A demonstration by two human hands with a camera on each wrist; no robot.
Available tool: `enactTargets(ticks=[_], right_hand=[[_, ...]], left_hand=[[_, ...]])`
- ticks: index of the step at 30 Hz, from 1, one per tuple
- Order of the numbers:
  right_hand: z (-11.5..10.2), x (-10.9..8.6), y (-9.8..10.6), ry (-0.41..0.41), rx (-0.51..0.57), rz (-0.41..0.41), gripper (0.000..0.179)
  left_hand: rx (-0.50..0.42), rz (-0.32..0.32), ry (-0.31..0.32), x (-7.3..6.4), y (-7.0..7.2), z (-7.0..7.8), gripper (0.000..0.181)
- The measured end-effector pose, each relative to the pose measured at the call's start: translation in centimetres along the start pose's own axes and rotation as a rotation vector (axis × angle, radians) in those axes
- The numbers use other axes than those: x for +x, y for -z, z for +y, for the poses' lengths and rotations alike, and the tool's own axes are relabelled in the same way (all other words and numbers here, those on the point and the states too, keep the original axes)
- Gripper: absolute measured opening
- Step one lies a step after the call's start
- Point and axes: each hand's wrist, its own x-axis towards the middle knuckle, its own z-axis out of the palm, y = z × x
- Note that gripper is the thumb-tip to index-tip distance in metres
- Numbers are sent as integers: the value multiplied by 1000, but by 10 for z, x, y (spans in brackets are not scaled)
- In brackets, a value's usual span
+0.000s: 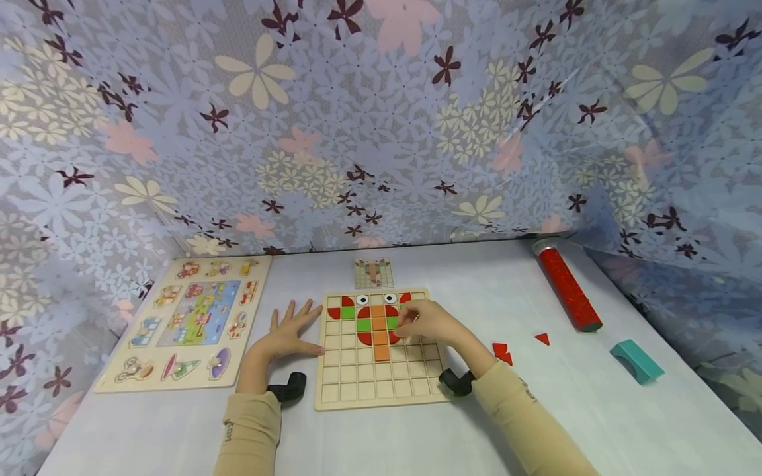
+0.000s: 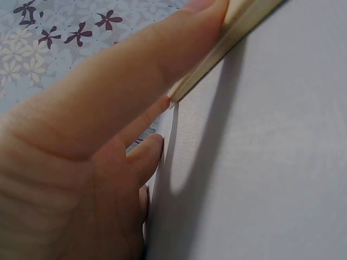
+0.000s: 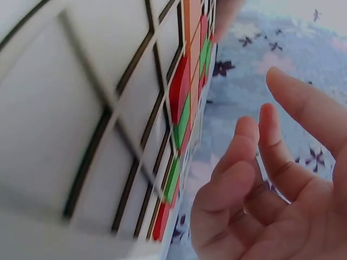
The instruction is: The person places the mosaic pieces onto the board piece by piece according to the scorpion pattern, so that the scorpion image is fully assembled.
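Note:
A wooden grid board (image 1: 348, 390) lies on the table, its upper half bearing orange squares (image 1: 380, 338), green squares (image 1: 364, 324), red rounded pieces (image 1: 365, 338) and two white eye pieces (image 1: 362, 300). My left hand (image 1: 286, 338) is spread flat at the board's left side, thumb and a fingertip touching its edge. Over the right part of the pattern hovers my right hand (image 1: 430, 322), hiding some cells. In the right wrist view its fingers (image 3: 271, 124) are loosely bent and apart from the thumb, with nothing between them.
A small pattern card (image 1: 374, 273) stands behind the board. To the left lies a wooden picture puzzle (image 1: 232, 370). On the right are loose red pieces (image 1: 502, 353), a red triangle (image 1: 542, 338), a red glittery tube (image 1: 568, 287) and a teal arch block (image 1: 637, 361). Flowered cloth (image 1: 381, 132) hangs behind.

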Motion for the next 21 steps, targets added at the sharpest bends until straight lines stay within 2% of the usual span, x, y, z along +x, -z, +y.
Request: enactTargets(ticks=[4, 10, 16, 21], right_hand=[[8, -9, 11, 2, 29, 28, 14], [25, -26, 27, -51, 74, 83, 18], [42, -44, 51, -79, 52, 103, 24], [55, -59, 72, -121, -1, 165, 24]], left_hand=[[-1, 0, -1, 0, 0, 0, 97], [6, -7, -3, 2, -2, 0, 97], [7, -5, -4, 3, 0, 0, 97], [7, -7, -3, 3, 2, 0, 97]])
